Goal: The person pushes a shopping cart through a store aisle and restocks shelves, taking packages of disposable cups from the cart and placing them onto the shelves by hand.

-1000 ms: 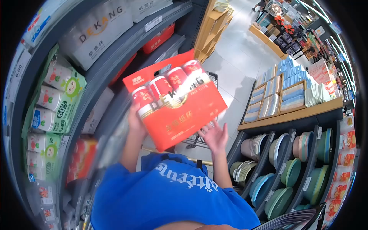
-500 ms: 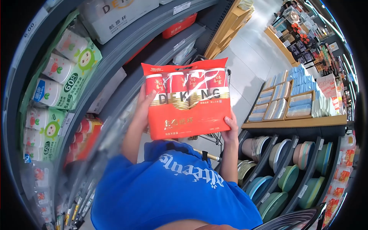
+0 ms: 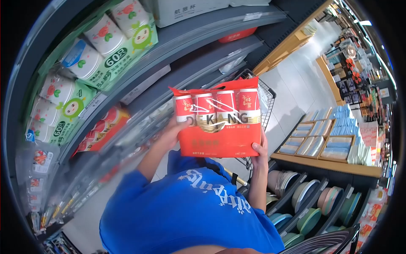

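I hold a red pack of paper cups upright in front of my chest, its printed front facing me. My left hand grips the pack's left edge, mostly hidden behind it. My right hand clasps the lower right corner with the thumb on the front. Several red-and-white cup stacks show through the clear window of the pack.
A shopping cart stands just behind the pack. Grey shelves on my left carry green paper-cup packs and red packs. Racks of coloured bowls and a wooden display of blue packets stand on my right.
The pack swung from a tilted position to upright and level. My right hand, open beneath it a second ago, closed on its right edge. The view shifted left toward the shelves.
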Motion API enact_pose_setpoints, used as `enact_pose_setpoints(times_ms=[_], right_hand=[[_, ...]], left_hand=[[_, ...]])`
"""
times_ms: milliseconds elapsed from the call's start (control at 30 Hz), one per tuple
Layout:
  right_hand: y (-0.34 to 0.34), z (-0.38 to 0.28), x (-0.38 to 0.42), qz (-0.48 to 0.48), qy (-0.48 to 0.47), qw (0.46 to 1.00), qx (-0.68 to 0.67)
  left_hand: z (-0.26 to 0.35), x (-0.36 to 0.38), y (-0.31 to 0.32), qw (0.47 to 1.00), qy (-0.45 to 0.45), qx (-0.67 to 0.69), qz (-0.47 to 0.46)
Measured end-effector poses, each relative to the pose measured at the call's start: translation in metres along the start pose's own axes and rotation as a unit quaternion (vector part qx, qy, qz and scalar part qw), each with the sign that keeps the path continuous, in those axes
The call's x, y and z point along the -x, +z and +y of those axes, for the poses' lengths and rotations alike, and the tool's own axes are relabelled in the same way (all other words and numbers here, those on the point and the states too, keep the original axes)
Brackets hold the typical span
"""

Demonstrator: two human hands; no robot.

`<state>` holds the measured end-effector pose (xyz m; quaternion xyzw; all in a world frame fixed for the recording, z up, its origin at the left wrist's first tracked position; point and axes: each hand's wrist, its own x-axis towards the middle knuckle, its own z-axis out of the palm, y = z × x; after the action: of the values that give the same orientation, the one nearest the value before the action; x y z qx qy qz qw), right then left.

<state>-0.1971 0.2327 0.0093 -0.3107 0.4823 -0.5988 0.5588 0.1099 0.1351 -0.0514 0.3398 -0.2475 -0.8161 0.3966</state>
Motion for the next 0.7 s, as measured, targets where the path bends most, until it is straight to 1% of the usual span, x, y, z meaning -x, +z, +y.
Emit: enact_pose_setpoints(times_ms=[33, 67, 167, 200, 267, 300, 333, 367, 400, 433, 467, 567, 600, 700], right_hand=[[-0.002, 0.003, -0.003, -0.009, 0.000, 0.999, 0.033], [-0.005, 0.003, -0.009, -0.039, -0.001, 0.995, 0.097], [0.017, 0.001, -0.021, -0.088, 0.022, 0.982, 0.165], [0.031, 0.000, -0.026, -0.079, 0.007, 0.976, 0.204], [0.044, 0.005, -0.036, -0.100, -0.020, 0.979, 0.178], [0.050, 0.007, -0.038, -0.109, -0.032, 0.980, 0.164], [0.049, 0.019, -0.040, -0.099, -0.065, 0.979, 0.163], [0.047, 0.026, -0.042, -0.118, -0.035, 0.981, 0.151], [0.045, 0.032, -0.043, -0.137, -0.005, 0.981, 0.139], [0.046, 0.033, -0.042, -0.155, 0.025, 0.979, 0.128], [0.052, 0.032, -0.040, -0.173, 0.027, 0.976, 0.132], [0.044, 0.041, -0.040, -0.215, 0.069, 0.965, 0.132], [0.046, 0.039, -0.037, -0.206, 0.064, 0.969, 0.121], [0.032, 0.043, -0.031, -0.197, 0.089, 0.971, 0.101]], left_hand=[[0.004, 0.005, -0.003, 0.998, 0.005, -0.067, -0.007], [0.002, 0.004, -0.014, 0.995, 0.015, -0.104, 0.002], [0.001, 0.014, -0.018, 0.985, 0.144, -0.070, 0.064], [0.001, 0.016, -0.017, 0.972, 0.197, -0.074, 0.105], [0.011, 0.022, -0.038, 0.937, 0.241, -0.223, 0.116], [0.014, 0.025, -0.046, 0.912, 0.259, -0.296, 0.120], [0.027, 0.031, -0.039, 0.888, 0.303, -0.321, 0.130], [0.040, 0.036, -0.031, 0.860, 0.345, -0.347, 0.142], [0.050, 0.027, -0.038, 0.780, 0.477, -0.377, 0.148], [0.058, 0.019, -0.045, 0.680, 0.597, -0.400, 0.150], [0.059, 0.012, -0.066, 0.616, 0.613, -0.463, 0.176], [0.072, 0.008, -0.061, 0.557, 0.633, -0.478, 0.246], [0.069, 0.003, -0.075, 0.546, 0.616, -0.489, 0.289], [0.056, -0.002, -0.102, 0.610, 0.491, -0.481, 0.394]])
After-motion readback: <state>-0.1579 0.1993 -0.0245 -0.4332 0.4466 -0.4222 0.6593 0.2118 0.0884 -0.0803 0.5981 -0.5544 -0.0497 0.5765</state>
